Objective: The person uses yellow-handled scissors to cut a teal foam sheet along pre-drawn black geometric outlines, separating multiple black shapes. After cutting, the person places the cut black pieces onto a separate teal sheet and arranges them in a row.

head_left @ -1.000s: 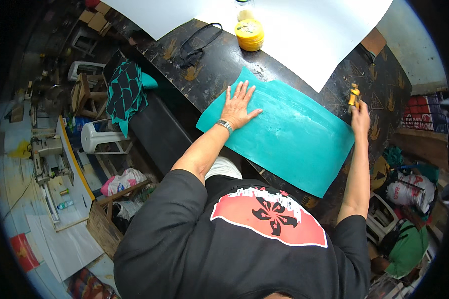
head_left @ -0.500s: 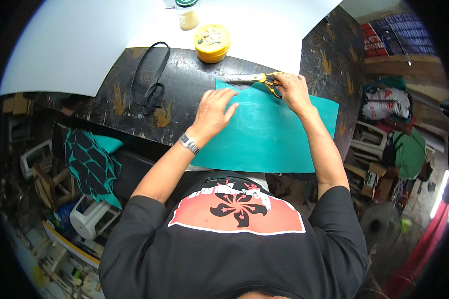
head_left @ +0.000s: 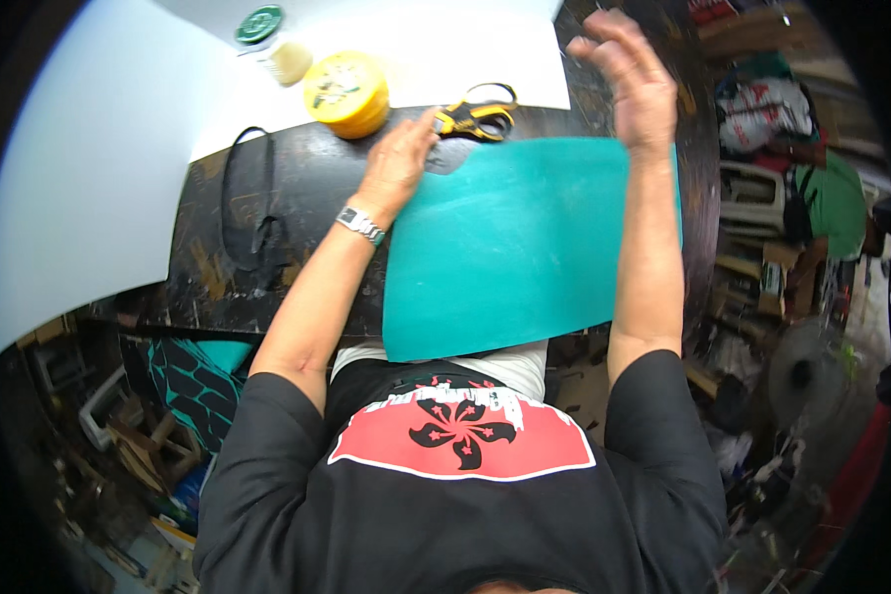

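A teal sheet (head_left: 510, 252) lies over the near edge of the black table. Yellow-and-black scissors (head_left: 477, 121) are beyond its far edge, handles toward the right. My left hand (head_left: 401, 163), a silver watch on its wrist, is closed on the blade end of the scissors; the blades are hidden by the fingers. Beside those fingers, a grey patch (head_left: 450, 155) shows at the sheet's upper left corner. My right hand (head_left: 643, 94) is raised past the sheet's far right corner. Its fingers are apart and slightly blurred, with nothing in them.
Left of the scissors stands a round yellow container (head_left: 348, 94), with a green-lidded jar (head_left: 277, 49) behind it. A black strap (head_left: 252, 208) lies on the table (head_left: 312, 267) at the left. White panels (head_left: 99, 158) stand along the back and left. Clutter fills the floor on both sides.
The scissors have gone from my right hand to my left and shifted left. My right hand has let go and lifted away to the upper right. The teal sheet has turned slightly.
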Available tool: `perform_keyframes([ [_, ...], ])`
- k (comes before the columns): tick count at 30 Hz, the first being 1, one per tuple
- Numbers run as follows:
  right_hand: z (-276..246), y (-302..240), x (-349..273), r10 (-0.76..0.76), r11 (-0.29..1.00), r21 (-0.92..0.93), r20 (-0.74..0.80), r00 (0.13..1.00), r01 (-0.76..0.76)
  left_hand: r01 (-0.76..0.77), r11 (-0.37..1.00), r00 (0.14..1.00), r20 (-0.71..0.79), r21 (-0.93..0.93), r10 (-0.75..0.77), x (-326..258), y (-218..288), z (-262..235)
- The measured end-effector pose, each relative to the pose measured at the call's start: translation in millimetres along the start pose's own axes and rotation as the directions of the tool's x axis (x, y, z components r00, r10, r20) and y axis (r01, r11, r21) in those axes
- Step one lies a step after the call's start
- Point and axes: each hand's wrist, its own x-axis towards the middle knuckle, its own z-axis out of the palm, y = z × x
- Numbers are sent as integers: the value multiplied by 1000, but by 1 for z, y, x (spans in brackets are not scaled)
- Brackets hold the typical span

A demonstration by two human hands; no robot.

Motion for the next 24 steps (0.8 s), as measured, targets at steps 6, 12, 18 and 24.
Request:
perform_keyframes([
  [6,-44,-46,-70,-76,943,328,47,996,57,-82,982,991,-88,172,98,12,-8,10],
  [12,14,-32,-209,65,911,404,45,997,-78,-180,899,976,-42,400,214,-2,4,4],
  [18,103,-45,-297,250,781,569,94,964,-258,-419,896,892,-252,-147,376,-94,65,-28],
  [24,213,-60,-305,233,385,853,278,932,-351,-441,872,897,-140,-212,420,-231,134,-51],
])
